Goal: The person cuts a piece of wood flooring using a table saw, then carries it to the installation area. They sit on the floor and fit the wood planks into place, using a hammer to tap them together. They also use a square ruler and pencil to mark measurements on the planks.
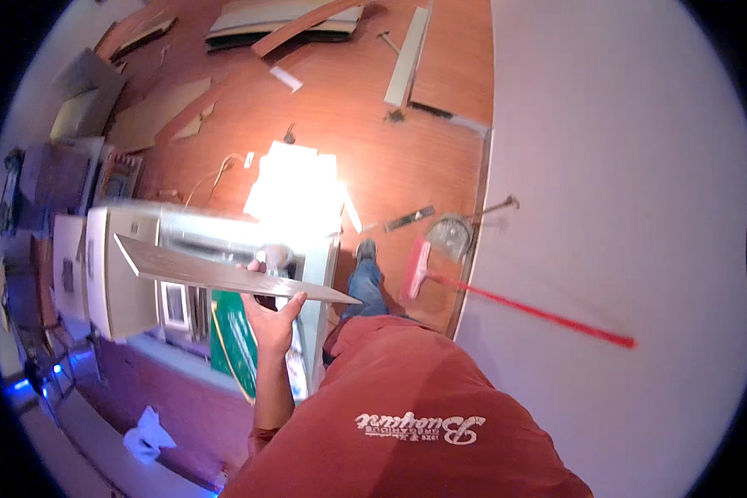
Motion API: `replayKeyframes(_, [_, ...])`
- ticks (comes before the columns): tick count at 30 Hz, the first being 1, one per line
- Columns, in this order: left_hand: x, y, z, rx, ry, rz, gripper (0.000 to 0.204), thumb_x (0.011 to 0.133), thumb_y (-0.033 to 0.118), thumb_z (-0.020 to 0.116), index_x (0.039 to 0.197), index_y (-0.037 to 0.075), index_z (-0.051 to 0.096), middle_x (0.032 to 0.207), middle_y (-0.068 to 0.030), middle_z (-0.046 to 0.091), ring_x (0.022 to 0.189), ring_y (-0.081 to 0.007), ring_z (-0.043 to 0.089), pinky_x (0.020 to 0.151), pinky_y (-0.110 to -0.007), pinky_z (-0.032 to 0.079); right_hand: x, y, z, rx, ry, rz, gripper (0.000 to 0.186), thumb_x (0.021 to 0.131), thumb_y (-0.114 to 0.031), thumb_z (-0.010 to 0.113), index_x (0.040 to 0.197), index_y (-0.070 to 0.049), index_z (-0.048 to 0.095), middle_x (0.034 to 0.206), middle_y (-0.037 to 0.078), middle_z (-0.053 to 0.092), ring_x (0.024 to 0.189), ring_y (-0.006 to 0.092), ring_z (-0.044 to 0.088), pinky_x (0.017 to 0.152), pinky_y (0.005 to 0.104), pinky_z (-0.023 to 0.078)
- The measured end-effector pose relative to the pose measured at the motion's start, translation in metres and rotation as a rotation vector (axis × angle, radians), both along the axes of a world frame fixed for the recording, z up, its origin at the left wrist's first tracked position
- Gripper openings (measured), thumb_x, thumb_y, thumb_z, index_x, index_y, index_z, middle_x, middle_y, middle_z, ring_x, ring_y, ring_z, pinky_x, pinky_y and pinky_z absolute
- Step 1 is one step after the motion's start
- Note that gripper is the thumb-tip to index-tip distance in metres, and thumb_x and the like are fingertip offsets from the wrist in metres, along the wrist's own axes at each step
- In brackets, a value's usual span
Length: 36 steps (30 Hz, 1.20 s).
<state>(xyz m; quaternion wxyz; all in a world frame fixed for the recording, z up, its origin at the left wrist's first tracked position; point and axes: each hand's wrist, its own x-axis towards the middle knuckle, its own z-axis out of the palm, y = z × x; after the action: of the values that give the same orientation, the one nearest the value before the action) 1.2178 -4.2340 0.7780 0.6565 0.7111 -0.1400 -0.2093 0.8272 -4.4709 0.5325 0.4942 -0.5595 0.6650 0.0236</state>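
My left hand (271, 322) grips a flat, narrow wood-coloured board (199, 271), with the thumb on the near side and fingertips curling over the far edge. The board reaches from a tapered right end by my leg to a wider left end above a pale cabinet (127, 266). Under the hand lies a green sheet (232, 336) with a yellowish strip along it. My right hand is out of view.
A red-headed broom (417, 270) leans by the white wall (606, 166), beside a round clear-looking container (450, 236). A dark level-like tool (411, 218) lies on the wood floor. Stacked panels (282, 21) and planks (405, 62) lie farther off. Overexposed white pieces (295, 187) glare ahead.
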Motion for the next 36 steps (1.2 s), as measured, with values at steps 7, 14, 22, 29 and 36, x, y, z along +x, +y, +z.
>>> replayKeyframes(7, [0.148, -0.234, 0.019, -0.07, 0.023, -0.133, 0.11, 0.075, 0.001, 0.086, 0.161, -0.002, 0.018, 0.155, -0.0185, 0.037, 0.147, -0.0299, 0.037, 0.122, -0.043, 0.029, 0.11, -0.154, 0.002, 0.108, 0.022, 0.023, 0.047, 0.1, -0.031, 0.06, 0.133, 0.001, 0.057, 0.13, 0.026, 0.064, 0.12, 0.0334, 0.062, 0.099, 0.0447, 0.048])
replayKeyframes(14, [0.251, -0.463, 0.028, 0.029, -0.032, -0.203, 0.113, 0.07, 0.013, 0.089, 0.159, -0.006, 0.022, 0.149, -0.0221, 0.045, 0.141, -0.033, 0.044, 0.121, -0.046, 0.031, 0.148, -0.265, 0.003, 0.409, 0.102, 0.098, 0.045, 0.099, -0.03, 0.06, 0.132, 0.0, 0.059, 0.128, 0.026, 0.065, 0.119, 0.0333, 0.062, 0.097, 0.0448, 0.049])
replayKeyframes(22, [0.356, -0.713, 0.023, -0.163, 0.134, -0.266, 0.117, 0.075, 0.008, 0.087, 0.161, -0.004, 0.01, 0.157, -0.0218, 0.035, 0.149, -0.0385, 0.037, 0.12, -0.048, 0.035, 0.257, -0.496, 0.21, 0.674, -0.287, 0.977, 0.043, 0.098, -0.029, 0.06, 0.13, -0.001, 0.061, 0.126, 0.026, 0.066, 0.118, 0.0332, 0.064, 0.095, 0.0449, 0.05])
replayKeyframes(29, [0.414, -0.958, -0.015, -0.025, 0.01, -0.792, 0.115, 0.072, 0.028, 0.092, 0.157, -0.003, 0.021, 0.151, -0.0192, 0.041, 0.139, -0.0335, 0.046, 0.117, -0.047, 0.038, 0.562, -0.709, 0.209, 0.755, -1.256, -0.408, 0.051, 0.106, -0.044, 0.056, 0.143, -0.009, 0.052, 0.136, 0.015, 0.063, 0.127, 0.028, 0.059, 0.112, 0.0428, 0.044])
replayKeyframes(36, [0.429, -1.125, -0.135, -0.123, -0.193, -1.469, 0.098, 0.071, 0.045, 0.092, 0.143, 0.0, 0.044, 0.132, -0.014, 0.056, 0.121, -0.0271, 0.057, 0.108, -0.042, 0.045, 0.694, -0.8, 0.107, 0.349, -1.447, -1.683, 0.037, 0.104, -0.032, 0.058, 0.134, -0.01, 0.053, 0.123, 0.01, 0.064, 0.115, 0.0292, 0.063, 0.106, 0.0434, 0.05])
